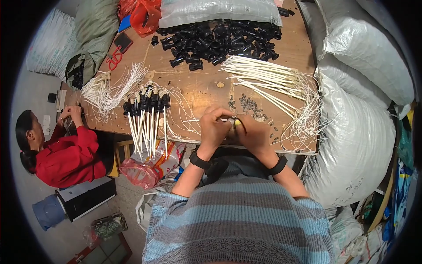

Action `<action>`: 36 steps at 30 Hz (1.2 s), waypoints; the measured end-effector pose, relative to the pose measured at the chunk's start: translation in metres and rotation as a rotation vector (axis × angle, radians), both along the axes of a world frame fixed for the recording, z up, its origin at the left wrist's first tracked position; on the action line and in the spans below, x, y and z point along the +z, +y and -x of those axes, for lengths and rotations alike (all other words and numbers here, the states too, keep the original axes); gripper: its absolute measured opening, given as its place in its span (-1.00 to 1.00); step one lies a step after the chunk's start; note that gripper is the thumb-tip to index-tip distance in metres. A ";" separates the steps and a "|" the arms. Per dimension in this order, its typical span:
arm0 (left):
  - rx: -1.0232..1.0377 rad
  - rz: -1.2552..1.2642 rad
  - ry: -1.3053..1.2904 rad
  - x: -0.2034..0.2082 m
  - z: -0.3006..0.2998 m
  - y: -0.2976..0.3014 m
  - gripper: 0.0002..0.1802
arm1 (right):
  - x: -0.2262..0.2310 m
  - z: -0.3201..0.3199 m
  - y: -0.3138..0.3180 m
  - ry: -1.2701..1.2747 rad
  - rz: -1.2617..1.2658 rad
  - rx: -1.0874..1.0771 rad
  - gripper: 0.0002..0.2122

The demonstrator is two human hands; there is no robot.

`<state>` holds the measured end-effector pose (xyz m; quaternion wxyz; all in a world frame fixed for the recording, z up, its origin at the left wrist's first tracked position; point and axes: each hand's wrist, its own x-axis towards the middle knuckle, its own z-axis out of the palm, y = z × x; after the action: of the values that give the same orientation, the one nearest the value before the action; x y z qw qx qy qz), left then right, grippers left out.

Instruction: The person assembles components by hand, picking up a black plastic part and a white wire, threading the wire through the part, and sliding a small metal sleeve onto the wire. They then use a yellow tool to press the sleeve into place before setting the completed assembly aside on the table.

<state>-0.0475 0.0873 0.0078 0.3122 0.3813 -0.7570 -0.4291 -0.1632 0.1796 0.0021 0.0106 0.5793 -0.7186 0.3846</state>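
Observation:
Close together at the table's front edge, my left hand (pixel 213 128) and my right hand (pixel 256 135) have their fingers closed and pinched toward each other. Between them shows a small yellowish piece (pixel 238 122); the rest of what they grip is hidden by the fingers. A thin white rod (pixel 190 120) sticks out left of my left hand. Small dark metal-looking pieces (pixel 248 104) lie scattered just beyond my right hand. To the left, white rods with black sockets (pixel 147 103) hang over the edge, their thin white wires trailing toward my hands.
Black sockets (pixel 215 42) are heaped at the back below a white sack (pixel 220 13). White wired rods (pixel 263 75) lie at right, more white wires (pixel 110 90) at left, near red scissors (pixel 114 59). Bulging sacks (pixel 356 141) border the right side. A co-worker in red (pixel 66 154) sits at left.

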 end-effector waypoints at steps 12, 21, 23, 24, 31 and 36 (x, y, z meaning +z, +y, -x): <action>-0.426 0.318 -0.145 0.013 -0.016 -0.021 -0.55 | -0.004 0.037 0.012 -1.588 -0.457 0.168 -0.80; -0.304 0.326 -0.189 -0.004 -0.023 -0.015 -0.68 | 0.005 0.025 0.012 -0.184 -0.168 0.326 -0.68; -0.312 0.391 -0.173 0.012 -0.014 -0.010 -0.71 | 0.022 0.025 0.002 -0.240 -0.256 0.241 -0.77; -0.330 0.454 -0.153 0.017 -0.013 -0.009 -0.75 | 0.027 0.025 -0.003 -0.292 -0.349 0.146 -0.85; -0.346 0.535 -0.171 0.012 -0.028 -0.003 -0.76 | 0.019 0.026 -0.010 -0.688 -0.607 0.276 -0.84; -0.054 0.609 -0.089 0.013 -0.049 -0.035 -0.77 | 0.038 0.016 -0.022 -0.175 0.017 0.223 -0.89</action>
<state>0.0017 0.0521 0.0205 0.3670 0.2685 -0.8736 -0.1735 -0.1793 0.1576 0.0405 -0.0899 0.6198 -0.6447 0.4384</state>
